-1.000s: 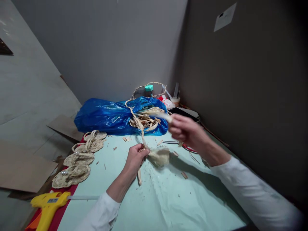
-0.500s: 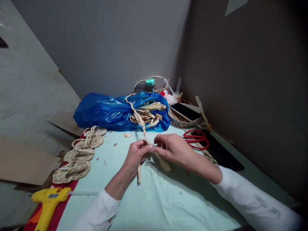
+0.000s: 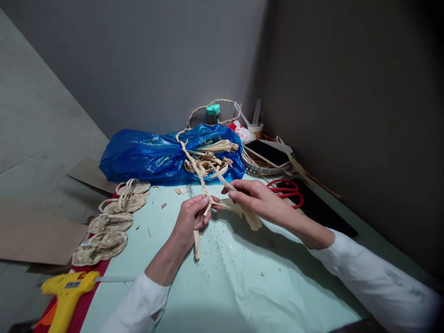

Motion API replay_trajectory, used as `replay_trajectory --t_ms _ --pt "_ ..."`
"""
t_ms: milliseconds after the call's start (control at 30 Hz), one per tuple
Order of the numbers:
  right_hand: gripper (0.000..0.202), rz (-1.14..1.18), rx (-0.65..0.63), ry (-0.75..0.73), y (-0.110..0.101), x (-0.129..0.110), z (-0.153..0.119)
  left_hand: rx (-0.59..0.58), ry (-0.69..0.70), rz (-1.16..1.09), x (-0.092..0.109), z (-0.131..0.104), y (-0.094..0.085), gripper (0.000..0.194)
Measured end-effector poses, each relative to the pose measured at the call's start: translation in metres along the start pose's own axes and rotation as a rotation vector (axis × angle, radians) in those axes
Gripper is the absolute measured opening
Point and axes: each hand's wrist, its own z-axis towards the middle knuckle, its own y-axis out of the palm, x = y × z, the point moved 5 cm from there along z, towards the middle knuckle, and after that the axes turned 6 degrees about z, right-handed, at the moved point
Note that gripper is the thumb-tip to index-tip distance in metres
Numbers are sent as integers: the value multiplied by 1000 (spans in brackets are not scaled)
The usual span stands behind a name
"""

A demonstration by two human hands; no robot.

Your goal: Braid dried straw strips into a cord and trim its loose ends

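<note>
My left hand [image 3: 194, 213] pinches the near end of a braided cord [image 3: 194, 167] made of dry, pale husk. From there the cord runs back over a blue plastic bag [image 3: 138, 155] and loops up behind it. A short loose strand [image 3: 196, 245] hangs below my left fingers. Right of it, my right hand [image 3: 248, 196] is closed on a husk strip [image 3: 225, 181], whose upper tip points toward the bag and whose wide end droops beneath the palm. Another thin strand stretches between the two hands. Dry husks [image 3: 222, 147] fill the bag's open mouth.
Several small woven slippers [image 3: 111, 223] line the left edge. A yellow glue gun [image 3: 69, 286] lies front left. Red-handled scissors [image 3: 287, 193] rest on a dark flat object [image 3: 322, 212] at right. A phone [image 3: 267, 152] lies on a round tray [image 3: 265, 170]; husk scraps [image 3: 181, 190] dot the table.
My right hand has moved right, away from my left hand, carrying the husk strip with it. The braid's end now shows at my left fingertips. The view has shifted slightly.
</note>
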Motion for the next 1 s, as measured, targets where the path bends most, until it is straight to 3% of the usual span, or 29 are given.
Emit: replay_trajectory --t_ms 233,400,500,600,767,867,1000 --pt "39 -22 28 33 9 1 0 27 19 -10 1 2 -5 25" --pt "34 -213 47 120 28 -1 -7 22 32 -15 4 2 -5 25" --pt "33 -277 90 98 34 -4 -12 25 36 -8 4 2 -5 29" --pt "35 -220 150 23 26 -12 -14 5 43 9 3 1 -5 29" --pt "35 -69 357 -53 -11 -18 -11 -54 27 53 0 -1 -3 28" --pt "33 -21 296 -21 -16 -9 -6 -61 8 75 -1 -2 -1 28" --pt "27 -141 173 -4 -3 -4 -5 -57 33 105 2 -2 0 29"
